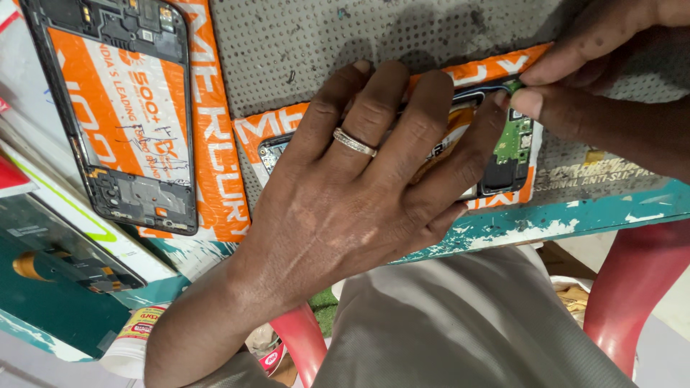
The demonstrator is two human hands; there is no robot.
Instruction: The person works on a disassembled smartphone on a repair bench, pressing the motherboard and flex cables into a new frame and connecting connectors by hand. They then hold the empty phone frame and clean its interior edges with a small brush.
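My left hand, a ring on one finger, lies flat over an opened phone and presses it down. The phone rests on an orange printed packet near the table's front edge. Its green circuit board shows past my fingertips. My right hand comes in from the top right. Thumb and forefinger pinch a small green part at the phone's far corner, just above the board. Most of the phone is hidden under my left hand.
A second phone frame, stripped and black, lies on another orange packet at the left. A grey perforated mat covers the teal table. A white bottle and red chair legs are below.
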